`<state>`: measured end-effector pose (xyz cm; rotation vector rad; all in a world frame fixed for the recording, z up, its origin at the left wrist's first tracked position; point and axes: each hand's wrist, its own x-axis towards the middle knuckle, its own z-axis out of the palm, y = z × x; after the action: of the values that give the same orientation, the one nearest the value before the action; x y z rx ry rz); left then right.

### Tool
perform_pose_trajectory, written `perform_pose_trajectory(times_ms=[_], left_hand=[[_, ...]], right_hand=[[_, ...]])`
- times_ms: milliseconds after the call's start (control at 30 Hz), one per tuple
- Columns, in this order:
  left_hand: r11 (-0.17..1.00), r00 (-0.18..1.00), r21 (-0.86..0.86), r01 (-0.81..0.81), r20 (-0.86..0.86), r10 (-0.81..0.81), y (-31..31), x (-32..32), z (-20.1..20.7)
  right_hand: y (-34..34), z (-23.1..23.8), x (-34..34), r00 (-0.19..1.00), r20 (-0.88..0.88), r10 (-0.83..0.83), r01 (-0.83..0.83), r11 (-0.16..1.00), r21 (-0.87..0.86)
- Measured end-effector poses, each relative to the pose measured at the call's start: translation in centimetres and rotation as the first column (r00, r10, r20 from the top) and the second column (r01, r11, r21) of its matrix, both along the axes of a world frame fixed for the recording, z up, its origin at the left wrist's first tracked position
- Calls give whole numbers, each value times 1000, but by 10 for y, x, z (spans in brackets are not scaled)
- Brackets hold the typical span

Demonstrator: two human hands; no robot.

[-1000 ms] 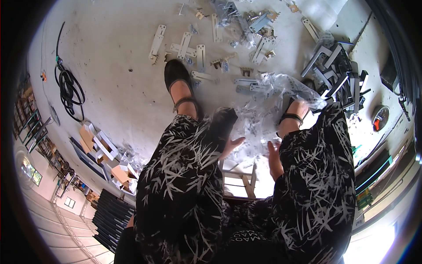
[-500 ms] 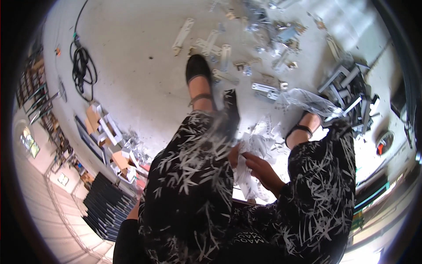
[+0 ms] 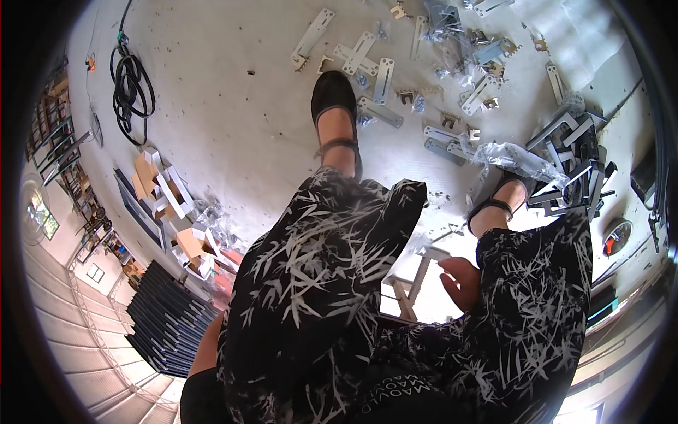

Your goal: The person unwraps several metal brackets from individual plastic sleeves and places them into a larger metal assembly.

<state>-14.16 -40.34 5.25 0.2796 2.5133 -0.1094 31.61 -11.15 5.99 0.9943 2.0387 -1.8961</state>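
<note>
My right hand (image 3: pixel 460 281) is between my knees, fingers loosely curled and apart, with nothing visible in them. It is beside a pale frame of bars (image 3: pixel 418 279) below it, partly hidden by my trouser leg. My left hand is hidden behind my left leg; only a bit of my left arm (image 3: pixel 206 343) shows at the lower left. A crumpled clear plastic bag (image 3: pixel 519 159) lies on the floor near my right shoe (image 3: pixel 510 191).
Flat slotted metal brackets (image 3: pixel 443 133) and small clips (image 3: pixel 450 120) are scattered ahead. Dark metal brackets (image 3: pixel 575 159) are piled at right. Opened cardboard boxes (image 3: pixel 166 187), a coiled black cable (image 3: pixel 133 92) and stacked dark bars (image 3: pixel 166 318) are on the left.
The clear plastic between my knees is gone from there. My left hand has gone out of sight, and my right hand has moved right with its fingers loosened. My view has shifted slightly.
</note>
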Motion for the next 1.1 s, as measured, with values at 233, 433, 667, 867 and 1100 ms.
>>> perform_pose_trajectory(times_ms=[233,433,667,867,1100], left_hand=[[693,912,-687,217,397,108,-181,-1,5],[873,901,-280,399,294,-318,24,18,-36],[615,751,462,639,-197,-631,308,-4,-55],[412,570,488,769,-233,-788,411,34,-52],[-194,62,239,951,-765,-641,484,70,-114]], right_hand=[[16,-24,42,977,211,-18,-2,996,91],[86,-36,52,887,303,-349,237,906,351],[184,-42,7,973,144,-180,42,753,657],[196,-69,-73,573,781,248,-706,633,317],[92,-157,-39,872,-49,487,-485,874,37]])
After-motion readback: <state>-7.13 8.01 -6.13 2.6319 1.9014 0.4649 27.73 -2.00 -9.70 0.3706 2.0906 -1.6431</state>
